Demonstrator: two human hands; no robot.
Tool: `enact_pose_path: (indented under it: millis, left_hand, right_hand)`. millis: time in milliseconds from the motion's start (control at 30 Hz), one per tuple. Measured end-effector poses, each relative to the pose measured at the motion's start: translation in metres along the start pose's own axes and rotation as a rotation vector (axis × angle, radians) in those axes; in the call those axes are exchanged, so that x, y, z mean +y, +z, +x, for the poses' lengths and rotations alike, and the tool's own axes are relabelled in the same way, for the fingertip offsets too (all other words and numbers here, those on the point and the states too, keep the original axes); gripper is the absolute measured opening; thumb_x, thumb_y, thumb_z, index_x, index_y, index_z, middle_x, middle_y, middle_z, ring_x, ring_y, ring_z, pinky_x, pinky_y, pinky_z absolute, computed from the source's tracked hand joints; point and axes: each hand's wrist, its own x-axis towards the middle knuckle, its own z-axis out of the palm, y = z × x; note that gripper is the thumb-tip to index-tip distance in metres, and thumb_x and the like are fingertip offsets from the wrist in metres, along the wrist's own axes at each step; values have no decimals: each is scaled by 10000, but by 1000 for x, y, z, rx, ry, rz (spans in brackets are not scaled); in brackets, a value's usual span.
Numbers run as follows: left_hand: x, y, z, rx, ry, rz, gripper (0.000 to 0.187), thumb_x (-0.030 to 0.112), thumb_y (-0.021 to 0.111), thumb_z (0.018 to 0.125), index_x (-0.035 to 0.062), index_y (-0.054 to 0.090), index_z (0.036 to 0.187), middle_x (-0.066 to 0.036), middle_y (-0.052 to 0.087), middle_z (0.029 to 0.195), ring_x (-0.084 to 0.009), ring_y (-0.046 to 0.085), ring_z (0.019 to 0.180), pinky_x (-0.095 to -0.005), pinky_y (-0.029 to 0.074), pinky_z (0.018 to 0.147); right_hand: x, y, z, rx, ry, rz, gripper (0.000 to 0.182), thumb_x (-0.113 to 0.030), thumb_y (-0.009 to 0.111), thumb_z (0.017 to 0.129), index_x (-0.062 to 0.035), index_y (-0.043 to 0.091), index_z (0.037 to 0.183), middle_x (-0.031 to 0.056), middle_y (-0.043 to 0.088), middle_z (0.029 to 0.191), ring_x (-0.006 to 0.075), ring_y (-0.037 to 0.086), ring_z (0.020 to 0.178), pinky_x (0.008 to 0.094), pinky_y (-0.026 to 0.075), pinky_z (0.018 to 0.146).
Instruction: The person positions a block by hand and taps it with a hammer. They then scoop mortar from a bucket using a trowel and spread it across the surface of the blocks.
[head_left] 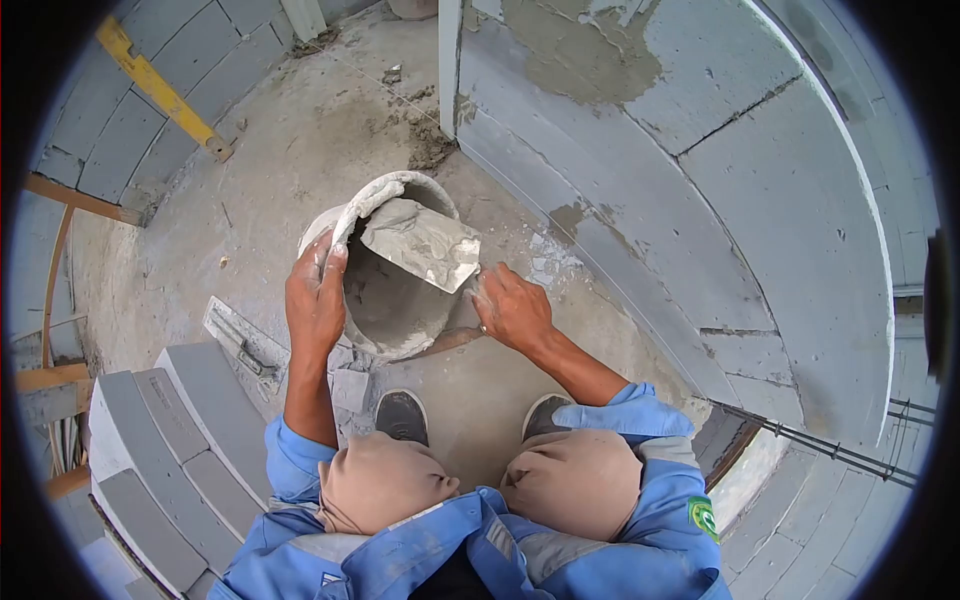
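A round bucket (400, 310) smeared with grey mortar is tilted in front of my knees. My left hand (318, 290) is closed on its left rim. Across the bucket's mouth lies a wide flat trowel blade (422, 243), coated with wet mortar. My right hand (510, 305) is wrapped round the trowel's handle end, at the blade's right edge; the handle itself is mostly hidden by the fingers. Grey residue coats the bucket's inner wall.
Grey blocks (150, 440) are stacked at the lower left, beside a flat notched metal tool (245, 345). A block wall (700, 200) rises on the right. A yellow level (160, 85) leans at the upper left. Mortar crumbs (430, 145) lie on the floor.
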Motion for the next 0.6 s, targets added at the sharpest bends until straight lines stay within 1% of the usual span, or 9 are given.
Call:
enact_pose_path:
  millis: [33, 67, 133, 233, 300, 367, 433, 500, 600]
  left_hand:
    - [-5, -7, 2, 6, -44, -51, 411, 247, 544, 973, -50, 618, 1248, -226, 649, 1228, -327, 601, 1171, -366, 392, 1049]
    - [-16, -16, 5, 13, -55, -56, 421, 259, 550, 982, -60, 615, 1250, -187, 665, 1204, -262, 606, 1138, -332, 402, 1023]
    - [-38, -37, 12, 16, -105, -92, 429, 275, 549, 989, -51, 614, 1259, -151, 657, 1199, -221, 587, 1125, -322, 401, 1013]
    - [-76, -73, 21, 1, -184, -95, 454, 319, 548, 998, -42, 614, 1266, -105, 646, 1186, -175, 565, 1099, -310, 403, 994]
    - [-111, -94, 26, 1, -207, -59, 473, 345, 548, 1001, -43, 616, 1263, -95, 644, 1176, -168, 562, 1084, -308, 407, 985]
    - [-144, -108, 24, 75, -269, -127, 478, 369, 545, 1004, -54, 642, 1204, -75, 660, 1123, -166, 572, 1031, -292, 423, 946]
    - [-144, -111, 11, 94, -330, -135, 496, 384, 529, 1009, -59, 639, 1205, -78, 665, 1108, -170, 579, 1021, -286, 423, 941]
    - [-149, -116, -3, 178, -503, -139, 538, 402, 526, 1008, -72, 608, 1251, -101, 643, 1178, -182, 573, 1058, -297, 425, 957]
    - [-243, -125, -34, 318, -506, -231, 593, 422, 517, 1009, -83, 555, 1317, -134, 597, 1283, -197, 549, 1142, -312, 403, 1006]
  right_hand:
    - [9, -2, -8, 36, 64, 38, 370, -220, 676, 860, 3, 601, 1146, 182, 603, 1006, 346, 661, 850, 442, 546, 687]
    - [17, -3, -15, 34, 47, 42, 370, -220, 676, 860, 3, 601, 1146, 182, 603, 1006, 346, 661, 850, 442, 546, 687]
    - [36, -4, -19, 137, 172, 162, 261, -231, 697, 867, -11, 600, 970, 167, 606, 910, 365, 641, 752, 453, 506, 631]
    - [59, -3, -12, 163, 265, 243, 293, -254, 679, 883, -1, 605, 1011, 187, 621, 892, 412, 631, 839, 460, 505, 702]
    - [78, 1, -2, 213, 307, 338, 320, -270, 687, 884, 9, 602, 1016, 188, 625, 835, 386, 637, 796, 459, 494, 723]
    - [104, 1, 0, 194, 489, 675, 316, -267, 700, 891, 12, 612, 1009, 130, 631, 789, 258, 625, 672, 397, 502, 631]
    - [117, -43, -11, 87, 666, 1037, 297, -254, 711, 895, 6, 629, 1015, 58, 609, 770, 133, 568, 609, 304, 482, 543]
    - [122, -63, -39, 89, 714, 1128, 275, -238, 711, 900, -2, 635, 1020, 28, 607, 778, 92, 539, 565, 245, 455, 494]
    - [114, -65, -85, 128, 755, 1084, 276, -221, 715, 900, 1, 635, 1043, 31, 604, 768, 92, 539, 576, 255, 462, 506]
